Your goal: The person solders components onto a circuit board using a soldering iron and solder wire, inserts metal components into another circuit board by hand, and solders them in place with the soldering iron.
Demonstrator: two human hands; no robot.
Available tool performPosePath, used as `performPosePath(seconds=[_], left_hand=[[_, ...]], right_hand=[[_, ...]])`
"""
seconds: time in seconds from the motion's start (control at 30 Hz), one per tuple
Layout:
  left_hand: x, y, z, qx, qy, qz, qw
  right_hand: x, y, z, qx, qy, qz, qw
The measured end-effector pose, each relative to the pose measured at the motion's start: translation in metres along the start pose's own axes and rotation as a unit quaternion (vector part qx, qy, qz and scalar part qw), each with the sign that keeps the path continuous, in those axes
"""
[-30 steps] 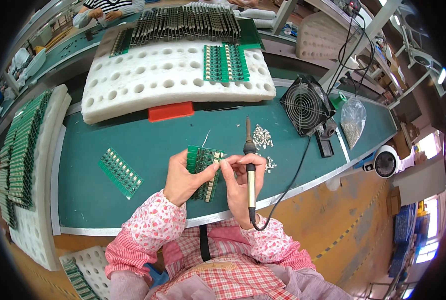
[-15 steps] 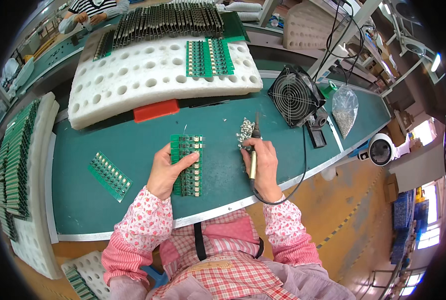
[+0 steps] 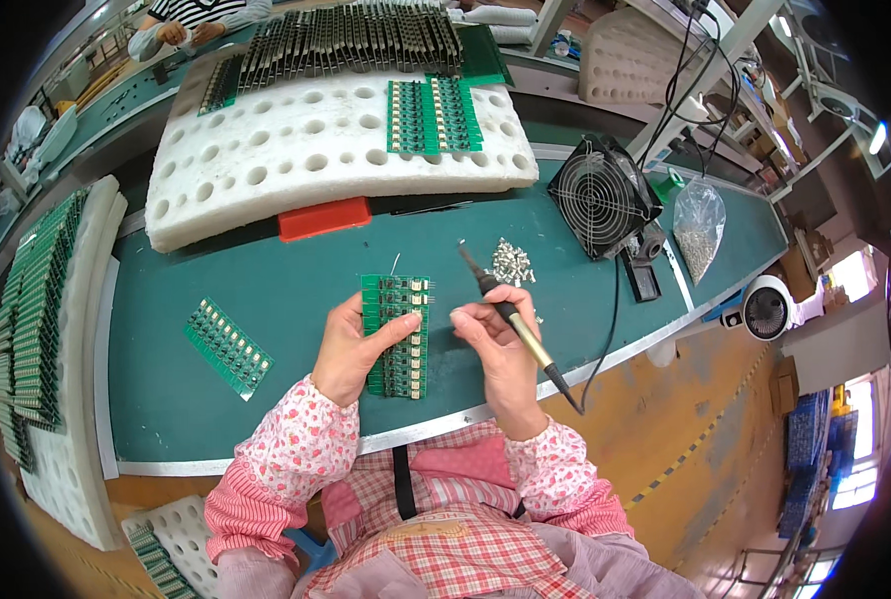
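My left hand [image 3: 343, 349] grips a green circuit board panel [image 3: 399, 377] at its left side, the thumb lying over its row of small white parts. A thin wire-like strand [image 3: 396, 263] sticks up by the panel's top edge. In my right hand [image 3: 510, 371] is a soldering iron [image 3: 527, 342], its dark tip pointing up and left, away from the panel. Whether the right fingertips also pinch a tiny part cannot be made out. Just beyond that hand lies a pile of small silvery-white parts [image 3: 512, 262]. A second green board [image 3: 228, 347] rests flat on the left.
At the back, a white foam block [image 3: 266, 160] carries standing boards and a flat green panel [image 3: 433, 118]. A red tray [image 3: 323, 219] sits below it. A fan [image 3: 603, 198] and a bag of parts [image 3: 699, 232] stand right. More boards [image 3: 41, 309] fill a foam rack at far left.
My right hand has drawn back from the parts pile towards the panel, and the iron has swung from upright to leaning left. The left hand still holds the panel.
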State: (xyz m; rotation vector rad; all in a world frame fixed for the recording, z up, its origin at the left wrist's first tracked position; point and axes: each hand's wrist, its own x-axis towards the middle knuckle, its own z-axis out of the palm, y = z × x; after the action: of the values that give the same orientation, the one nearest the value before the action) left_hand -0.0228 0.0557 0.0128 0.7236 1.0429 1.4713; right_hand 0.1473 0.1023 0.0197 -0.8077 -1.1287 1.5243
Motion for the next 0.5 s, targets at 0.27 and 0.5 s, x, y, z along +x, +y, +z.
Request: performPosePath(seconds=[0.27,0.5], left_hand=[[-0.002,-0.003,0.007,-0.008,-0.002,0.029,1.0],[-0.007,-0.001,0.007,0.02,0.011,0.045,0.999]], right_hand=[[-0.005,0.013,0.021,0.087,0.011,0.013,0.996],[-0.011,0.015,0.028,0.036,0.028,-0.005,0.999]])
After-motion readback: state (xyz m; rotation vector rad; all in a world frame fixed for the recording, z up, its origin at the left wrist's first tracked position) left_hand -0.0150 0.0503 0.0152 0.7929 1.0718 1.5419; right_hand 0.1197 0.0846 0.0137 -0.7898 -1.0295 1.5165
